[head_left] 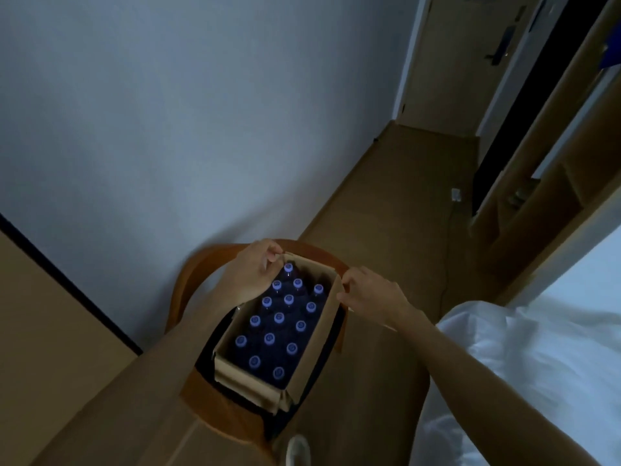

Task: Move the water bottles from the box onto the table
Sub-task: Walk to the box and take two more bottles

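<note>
Head view looks down on a cardboard box of bottles sitting on a dark cushion on a wooden chair against the wall. The left hand pinches the box's far left corner flap, and the right hand pinches the top edge of its right wall. Neither hand holds a bottle; every bottle stands inside the box with its cap up.

By my count there are fifteen pale caps in sight, set in three slanted rows, plus one box, one chair and two hands. A gap shows at the far right corner, so a bottle may be missing there, though the dark makes that hard to tell.

Risks, as I judge them: the box is probably heavy, and thin cardboard pinched at its edges may tear or fold if pulled or lifted that way. It rests on a soft cushion, so a tug could tip or slide it off the seat. Low light makes the dark bottles hard to see. A brown surface at the lower left may be the desk.
</note>
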Motion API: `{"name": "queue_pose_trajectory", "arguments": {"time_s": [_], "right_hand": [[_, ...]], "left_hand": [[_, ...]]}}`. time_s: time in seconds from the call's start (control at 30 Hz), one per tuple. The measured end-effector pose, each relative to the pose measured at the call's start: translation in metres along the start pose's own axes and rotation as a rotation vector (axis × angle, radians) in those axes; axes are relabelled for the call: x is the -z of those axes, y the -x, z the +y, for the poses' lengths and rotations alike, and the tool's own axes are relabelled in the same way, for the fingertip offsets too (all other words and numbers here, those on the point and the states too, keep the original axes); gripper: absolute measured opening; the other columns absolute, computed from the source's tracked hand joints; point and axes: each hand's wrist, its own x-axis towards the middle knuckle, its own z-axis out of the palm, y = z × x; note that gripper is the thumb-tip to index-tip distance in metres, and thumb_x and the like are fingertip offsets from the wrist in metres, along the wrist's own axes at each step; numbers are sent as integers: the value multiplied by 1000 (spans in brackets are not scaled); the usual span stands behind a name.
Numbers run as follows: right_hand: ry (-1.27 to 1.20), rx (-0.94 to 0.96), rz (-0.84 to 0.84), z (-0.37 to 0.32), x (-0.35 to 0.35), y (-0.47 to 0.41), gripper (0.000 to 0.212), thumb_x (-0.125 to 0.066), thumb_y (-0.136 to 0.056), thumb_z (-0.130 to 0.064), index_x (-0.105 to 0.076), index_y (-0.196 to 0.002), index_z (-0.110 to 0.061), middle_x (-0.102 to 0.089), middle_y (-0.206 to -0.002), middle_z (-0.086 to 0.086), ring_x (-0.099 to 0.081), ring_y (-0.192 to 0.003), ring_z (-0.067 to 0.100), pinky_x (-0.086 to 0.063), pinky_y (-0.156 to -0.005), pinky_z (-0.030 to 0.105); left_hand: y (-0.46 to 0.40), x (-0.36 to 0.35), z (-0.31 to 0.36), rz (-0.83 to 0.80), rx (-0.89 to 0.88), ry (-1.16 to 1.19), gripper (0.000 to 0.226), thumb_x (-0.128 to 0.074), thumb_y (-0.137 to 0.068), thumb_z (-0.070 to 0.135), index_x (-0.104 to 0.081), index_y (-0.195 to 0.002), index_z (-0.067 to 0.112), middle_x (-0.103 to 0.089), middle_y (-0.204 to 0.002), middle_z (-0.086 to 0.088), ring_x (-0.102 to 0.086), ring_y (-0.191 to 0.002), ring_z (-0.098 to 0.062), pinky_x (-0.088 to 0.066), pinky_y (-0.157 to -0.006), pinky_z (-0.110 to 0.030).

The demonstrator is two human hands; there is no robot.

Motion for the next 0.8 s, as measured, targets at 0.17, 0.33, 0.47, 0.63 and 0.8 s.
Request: {"name": "queue_pose_trajectory", "arguments": {"time_s": [0.17, 0.33, 0.47, 0.63, 0.8], "right_hand": [[-1, 16, -81, 18, -7, -73, 23, -47, -88, -58, -45, -102, -39, -51, -110, -11, -54, -97, 13, -48, -85, 42], [-22, -23, -170, 41, -23, -143, 24, -52, -90, -50, -51, -107, -33, -53, -109, -11, -54, -99, 11, -49, -86, 39], [-49, -69, -255, 59, -58, -180, 28, -54, -90, -48, -51, -113, -31, -52, -113, -9, -53, -101, 10, -45, -85, 33], [-55, -88, -389, 75, -108, -220, 32, -56, -90, -43, -52, -116, -24, -58, -114, -3, -56, -104, 16, -48, -86, 34], [124, -25, -508, 86, -148, -252, 38, -51, -93, -39, -44, -128, -26, -53, -116, 5, -53, -109, 24, -45, -78, 35]], "left_hand": [[-68, -25, -46, -5, 55, 37, 10, -55, -92, 32, -51, -101, 37, -55, -90, 23, -54, -74, 4, -39, -63, -17], [-137, -54, -90, -55, 118, 70, 10, -49, -92, 37, -46, -93, 46, -54, -83, 27, -54, -75, 5, -37, -61, -17], [-169, -84, -119, -115, 220, 135, 4, -53, -92, 37, -56, -94, 38, -63, -83, 17, -62, -79, -5, -51, -68, -30], [-196, -122, -153, -256, 257, 126, 15, -48, -96, 30, -56, -109, 27, -61, -96, 11, -57, -84, -6, -45, -70, -23], [-206, -161, -180, -342, 296, 167, 20, -50, -96, 26, -52, -116, 23, -60, -94, 9, -59, -82, -8, -44, -71, -27]]}}
